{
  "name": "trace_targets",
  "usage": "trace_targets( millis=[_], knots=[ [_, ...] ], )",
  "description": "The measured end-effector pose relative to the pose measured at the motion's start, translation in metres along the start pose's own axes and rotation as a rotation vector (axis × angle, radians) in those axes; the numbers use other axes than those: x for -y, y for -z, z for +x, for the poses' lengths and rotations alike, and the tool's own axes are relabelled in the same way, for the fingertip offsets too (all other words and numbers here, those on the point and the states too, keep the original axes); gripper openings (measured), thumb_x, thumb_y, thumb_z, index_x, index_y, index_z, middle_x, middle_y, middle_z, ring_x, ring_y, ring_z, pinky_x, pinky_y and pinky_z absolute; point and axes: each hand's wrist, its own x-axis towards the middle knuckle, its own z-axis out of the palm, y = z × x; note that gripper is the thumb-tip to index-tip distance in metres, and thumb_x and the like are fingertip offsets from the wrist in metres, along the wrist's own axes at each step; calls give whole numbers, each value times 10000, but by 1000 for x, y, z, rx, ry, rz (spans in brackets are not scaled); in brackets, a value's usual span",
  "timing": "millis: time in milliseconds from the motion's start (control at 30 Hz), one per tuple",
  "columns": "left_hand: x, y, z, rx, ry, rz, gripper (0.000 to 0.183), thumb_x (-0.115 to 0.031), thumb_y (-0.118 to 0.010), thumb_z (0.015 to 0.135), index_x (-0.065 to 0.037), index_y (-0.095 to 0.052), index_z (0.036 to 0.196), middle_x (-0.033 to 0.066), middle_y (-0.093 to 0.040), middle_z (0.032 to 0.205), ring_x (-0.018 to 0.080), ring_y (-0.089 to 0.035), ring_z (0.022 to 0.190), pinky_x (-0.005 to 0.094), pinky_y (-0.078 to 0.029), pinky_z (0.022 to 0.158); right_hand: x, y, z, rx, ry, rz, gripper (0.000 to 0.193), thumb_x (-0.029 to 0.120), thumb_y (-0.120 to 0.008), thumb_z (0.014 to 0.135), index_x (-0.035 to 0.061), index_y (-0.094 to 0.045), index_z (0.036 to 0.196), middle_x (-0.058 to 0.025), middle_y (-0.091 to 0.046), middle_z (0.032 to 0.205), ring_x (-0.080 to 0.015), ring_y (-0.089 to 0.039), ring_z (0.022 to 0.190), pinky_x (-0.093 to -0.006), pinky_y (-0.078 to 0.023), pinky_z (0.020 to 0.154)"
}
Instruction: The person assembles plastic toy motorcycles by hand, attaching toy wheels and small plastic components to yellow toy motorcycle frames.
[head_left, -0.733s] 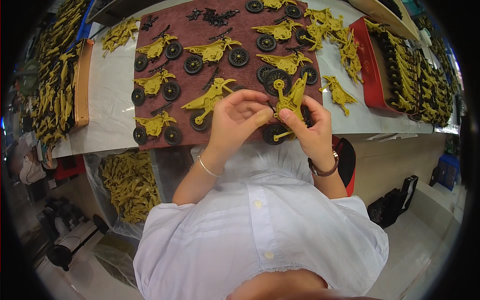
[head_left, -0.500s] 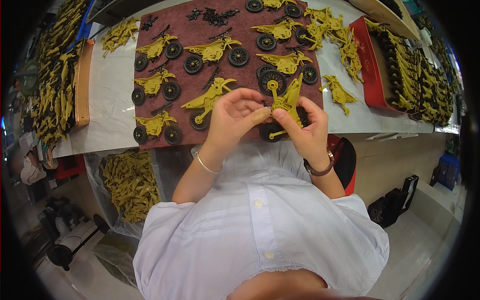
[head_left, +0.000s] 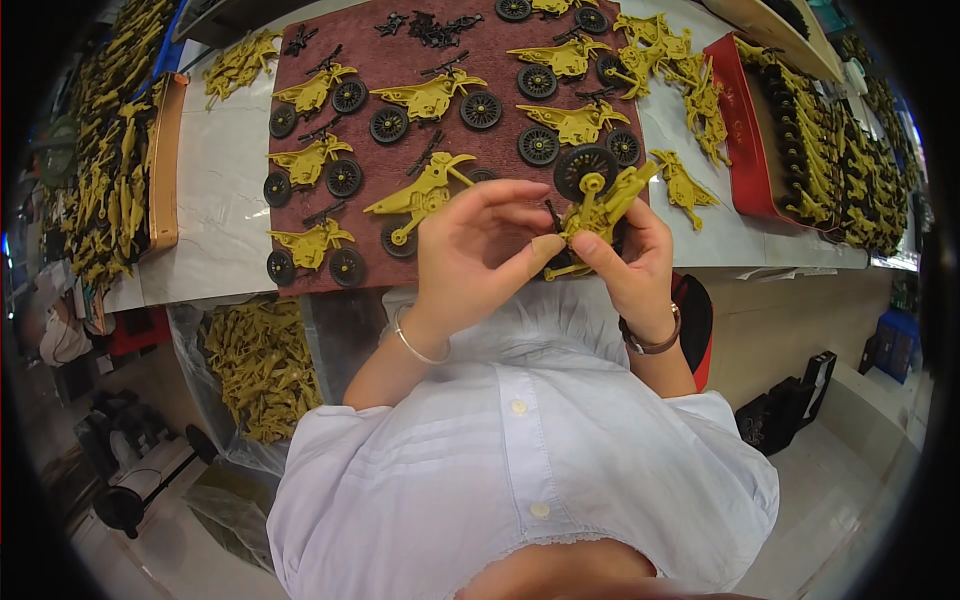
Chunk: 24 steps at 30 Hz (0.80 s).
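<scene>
My right hand (head_left: 640, 268) grips a yellow toy motorcycle (head_left: 622, 203) with black wheels, its thumb across the body and its fingers hidden behind. The toy is tilted, with one black wheel (head_left: 584, 172) pointing away from me. My left hand (head_left: 478, 248) is closed at the toy's near left side, thumb and fingers around a small black handlebar (head_left: 553, 214). Its fingertips are partly hidden. Left of that hand, another yellow toy motorcycle (head_left: 425, 192) rests on the dark red mat (head_left: 385, 172), its far wheel partly covered by my fingers.
More toy motorcycles (head_left: 425, 95) stand in columns on the mat. Loose black handlebars (head_left: 440, 30) lie at its far edge. Yellow bodies (head_left: 690, 105) are heaped at right, beside a red box (head_left: 742, 150) of motorcycles. A bag of yellow parts (head_left: 262, 365) sits below the table's left side.
The held motorcycle has turned and shifted right, its upper end swinging rightward. My right hand moved slightly right with it. The left hand's fingers have loosened a little, and the black handlebar shows more.
</scene>
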Motion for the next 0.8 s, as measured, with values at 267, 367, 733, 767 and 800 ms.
trace_targets(
  millis=[267, 367, 733, 767, 800],
  knots=[
    [-9, -2, -3, 14, -212, 187, 339, 76, -676, 694, 50, -576, 1016, 125, -654, 892, 154, -640, 835, 261, -511, 753, 12, 3, -7, 67, 50, 18, 267, 12, -715, 720, -36, -598, 955, -58, -620, 932, -110, -561, 858, -244, -437, 759],
    [-8, -3, -2, 38, -228, 164, 336, 70, -679, 695, 49, -577, 1014, 123, -653, 902, 159, -641, 844, 260, -510, 752, 11, 0, -10, 29, 105, -49, 260, 7, -711, 721, -39, -598, 950, -56, -619, 918, -109, -563, 829, -242, -439, 743],
    [-14, -2, 10, 108, -220, -53, 550, -26, -730, 682, 29, -498, 1177, 98, -587, 1041, 139, -582, 911, 258, -475, 803, 16, 1, 3, 74, 27, -30, 267, 16, -707, 726, -40, -601, 964, -53, -620, 907, -99, -561, 825, -226, -445, 700],
    [-17, -1, 13, 107, -222, -52, 550, -26, -730, 682, 29, -498, 1177, 98, -587, 1041, 139, -582, 911, 258, -475, 803, 17, 2, 5, 141, 95, -179, 258, 34, -707, 719, -33, -605, 946, -58, -604, 857, -111, -549, 764, -236, -430, 656],
    [-21, -1, 15, 136, -212, 27, 540, -32, -732, 680, 22, -509, 1169, 98, -593, 1035, 140, -586, 905, 258, -477, 792, 18, 3, 7, 206, 164, -327, 250, 51, -708, 712, -25, -608, 927, -63, -589, 807, -123, -537, 703, -247, -416, 611]
  ],
)
